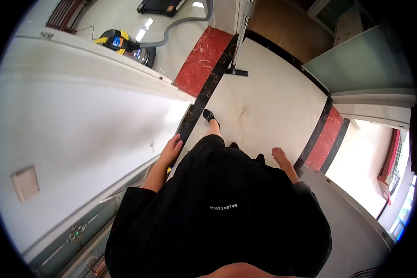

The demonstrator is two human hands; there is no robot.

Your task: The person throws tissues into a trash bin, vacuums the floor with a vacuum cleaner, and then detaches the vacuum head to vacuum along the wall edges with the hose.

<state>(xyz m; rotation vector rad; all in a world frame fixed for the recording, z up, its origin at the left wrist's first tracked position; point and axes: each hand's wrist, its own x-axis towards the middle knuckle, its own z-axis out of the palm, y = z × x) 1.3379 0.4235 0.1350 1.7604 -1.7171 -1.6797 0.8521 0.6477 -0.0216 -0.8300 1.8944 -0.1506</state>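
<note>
My left hand [172, 148] hangs beside the white wall at my left, its fingers apart and holding nothing. On the other side of my body, my right hand [279, 155] hangs over the pale floor, fingers loosely bent, with nothing visible in it. Ahead of me a vacuum floor head [238, 72] rests on the tiles, its metal tube [239, 46] rising beside a door frame. A grey hose [171, 31] runs left to a black and yellow vacuum cleaner [118, 42] in the room beyond. Neither hand touches the vacuum.
Red and black stone thresholds [203, 60] cross the doorway at the left and another threshold [325, 139] at the right. A faint brown mark [243, 111] shows on the tile floor. A frosted door panel [356, 65] stands at the upper right. A cabinet [78, 231] is at the lower left.
</note>
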